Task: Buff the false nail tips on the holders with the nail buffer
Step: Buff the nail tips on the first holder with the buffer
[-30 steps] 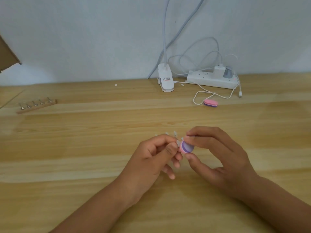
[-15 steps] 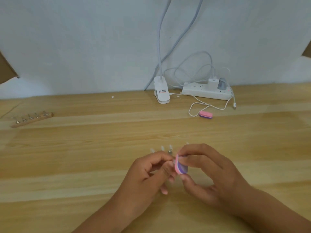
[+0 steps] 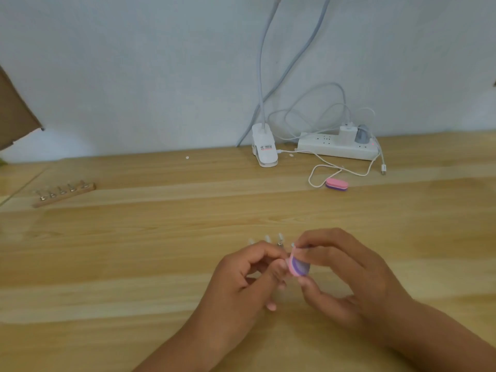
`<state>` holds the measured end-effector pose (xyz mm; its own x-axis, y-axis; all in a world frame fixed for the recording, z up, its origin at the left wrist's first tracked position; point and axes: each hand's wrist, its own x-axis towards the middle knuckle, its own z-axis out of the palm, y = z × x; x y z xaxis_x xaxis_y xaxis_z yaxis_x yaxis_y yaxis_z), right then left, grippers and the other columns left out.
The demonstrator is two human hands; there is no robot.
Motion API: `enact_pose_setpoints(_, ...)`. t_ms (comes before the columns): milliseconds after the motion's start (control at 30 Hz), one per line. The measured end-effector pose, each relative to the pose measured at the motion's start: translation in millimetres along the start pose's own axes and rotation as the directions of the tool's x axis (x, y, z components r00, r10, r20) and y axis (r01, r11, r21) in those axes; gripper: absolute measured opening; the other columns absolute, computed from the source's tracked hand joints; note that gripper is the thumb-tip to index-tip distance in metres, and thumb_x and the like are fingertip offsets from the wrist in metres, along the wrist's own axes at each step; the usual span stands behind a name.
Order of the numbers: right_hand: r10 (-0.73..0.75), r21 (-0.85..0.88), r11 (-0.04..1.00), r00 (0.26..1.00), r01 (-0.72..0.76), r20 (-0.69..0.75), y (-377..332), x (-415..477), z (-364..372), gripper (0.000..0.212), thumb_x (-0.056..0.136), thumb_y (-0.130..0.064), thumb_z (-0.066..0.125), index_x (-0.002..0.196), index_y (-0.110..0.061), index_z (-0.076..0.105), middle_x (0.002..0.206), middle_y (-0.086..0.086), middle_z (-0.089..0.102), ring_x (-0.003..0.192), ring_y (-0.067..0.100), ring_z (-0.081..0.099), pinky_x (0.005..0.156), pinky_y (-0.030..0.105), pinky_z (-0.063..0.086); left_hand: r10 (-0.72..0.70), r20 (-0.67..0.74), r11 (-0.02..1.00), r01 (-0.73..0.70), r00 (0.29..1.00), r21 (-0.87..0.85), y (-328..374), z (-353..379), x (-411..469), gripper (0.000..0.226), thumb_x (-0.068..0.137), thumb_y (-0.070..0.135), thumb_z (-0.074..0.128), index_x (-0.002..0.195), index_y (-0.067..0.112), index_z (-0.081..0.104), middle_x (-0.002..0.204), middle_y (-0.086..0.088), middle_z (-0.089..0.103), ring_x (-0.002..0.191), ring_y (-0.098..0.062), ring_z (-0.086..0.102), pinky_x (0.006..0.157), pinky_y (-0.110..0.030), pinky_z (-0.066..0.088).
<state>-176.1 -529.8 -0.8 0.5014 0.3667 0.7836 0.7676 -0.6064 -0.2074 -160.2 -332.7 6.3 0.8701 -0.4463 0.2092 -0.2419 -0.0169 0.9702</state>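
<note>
Now | left hand grips nail-tip holder | right hand pinches nail buffer

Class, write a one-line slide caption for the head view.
Right hand holds a pink-and-purple buffer to nail tips held in the left hand over a table.

Pale wooden worktop set against a plain wall. At the far edge, right of centre, a white clip lamp, neck rising out of view. Just right, a white power strip carrying a white charger and a grey plug. White cable looped near it. Far left, a cardboard corner.
</note>
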Motion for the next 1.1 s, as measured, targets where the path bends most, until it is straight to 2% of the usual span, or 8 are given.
enact_pose_setpoints(100, -0.111, -0.080, 0.990, 0.993, 0.115, 0.044, -3.6, -0.4, 3.2, 0.015, 0.093, -0.014, 0.065, 0.106, -0.009, 0.062, 0.111, 0.008, 0.062, 0.098, 0.023, 0.064, 0.088, 0.026, 0.051, 0.007, 0.001, 1.000, -0.007, 1.000, -0.009, 0.6, -0.8, 0.5, 0.014, 0.087, 0.031, 0.064, 0.091, 0.021, 0.072, 0.082, -0.006, 0.068, 0.063, -0.007, 0.057, 0.053, -0.023, 0.048)
enact_pose_setpoints(200, -0.018, -0.156, 0.988, 0.999, 0.022, 0.028, 3.0, 1.3, -4.5, 0.014, 0.090, -0.014, 0.066, 0.093, -0.003, 0.072, 0.103, 0.009, 0.066, 0.093, 0.021, 0.065, 0.082, 0.023, 0.051, -0.017, -0.033, 1.000, 0.016, 0.999, -0.019, -1.9, -0.8, 1.4, 0.010, 0.085, 0.025, 0.065, 0.089, 0.019, 0.072, 0.078, -0.003, 0.065, 0.063, -0.010, 0.057, 0.053, -0.025, 0.049)
enact_pose_setpoints(300, 0.043, -0.140, 0.989, 0.999, -0.044, -0.005, 1.4, 0.8, -3.0, 0.017, 0.089, -0.017, 0.066, 0.090, -0.002, 0.073, 0.102, 0.008, 0.066, 0.092, 0.017, 0.064, 0.081, 0.021, 0.050, -0.026, -0.022, 0.999, 0.025, 0.999, -0.045, -2.0, -1.2, 1.4, 0.009, 0.085, 0.028, 0.066, 0.087, 0.021, 0.071, 0.074, 0.002, 0.063, 0.062, -0.010, 0.058, 0.052, -0.027, 0.050)
enact_pose_setpoints(533, 0.037, -0.123, 0.992, 0.999, -0.035, 0.009, -3.0, -0.7, 0.9, 0.018, 0.089, -0.018, 0.067, 0.093, -0.003, 0.075, 0.103, 0.006, 0.067, 0.094, 0.016, 0.065, 0.083, 0.023, 0.051, -0.013, -0.050, 0.993, 0.007, 0.999, -0.116, -2.3, -5.6, 2.8, 0.016, 0.080, 0.030, 0.070, 0.087, 0.016, 0.069, 0.074, 0.002, 0.063, 0.063, -0.013, 0.057, 0.050, -0.030, 0.050)
enact_pose_setpoints(633, 0.146, -0.068, 0.986, 0.987, -0.151, -0.064, -2.0, -1.0, -3.6, 0.019, 0.088, -0.020, 0.067, 0.095, -0.004, 0.073, 0.105, 0.004, 0.066, 0.100, 0.014, 0.065, 0.087, 0.023, 0.050, -0.026, -0.058, 0.996, 0.021, 0.998, -0.087, -3.8, -4.5, 2.3, 0.010, 0.081, 0.024, 0.070, 0.085, 0.015, 0.069, 0.068, 0.004, 0.062, 0.059, -0.012, 0.057, 0.049, -0.029, 0.050)
enact_pose_setpoints(800, 0.122, -0.002, 0.992, 0.992, -0.123, -0.020, -11.7, -4.0, 7.3, 0.018, 0.089, -0.017, 0.066, 0.101, -0.004, 0.070, 0.111, 0.005, 0.064, 0.105, 0.014, 0.063, 0.093, 0.018, 0.045, -0.019, -0.026, 0.999, 0.018, 0.999, -0.039, -1.4, -1.5, -0.2, 0.010, 0.084, 0.023, 0.069, 0.090, 0.016, 0.071, 0.078, -0.005, 0.066, 0.060, -0.015, 0.059, 0.051, -0.031, 0.049)
enact_pose_setpoints(900, 0.187, -0.008, 0.982, 0.982, -0.187, -0.022, -6.9, -2.6, 2.4, 0.019, 0.087, -0.017, 0.065, 0.096, -0.001, 0.071, 0.108, 0.007, 0.065, 0.102, 0.015, 0.064, 0.091, 0.020, 0.047, 0.005, -0.043, 1.000, -0.006, 0.999, -0.020, 0.0, -1.4, -1.2, 0.003, 0.087, 0.015, 0.069, 0.088, 0.013, 0.071, 0.074, 0.004, 0.065, 0.056, -0.014, 0.058, 0.050, -0.029, 0.048)
enact_pose_setpoints(1100, 0.227, 0.013, 0.974, 0.971, -0.226, -0.069, -10.1, -4.3, 3.8, 0.014, 0.085, -0.010, 0.069, 0.097, -0.002, 0.070, 0.107, 0.008, 0.065, 0.104, 0.017, 0.065, 0.093, 0.023, 0.048, 0.011, -0.046, 1.000, -0.011, 0.999, 0.016, 3.8, -0.7, -2.8, 0.006, 0.085, 0.020, 0.065, 0.083, 0.023, 0.070, 0.066, 0.010, 0.063, 0.051, -0.010, 0.060, 0.047, -0.026, 0.047)
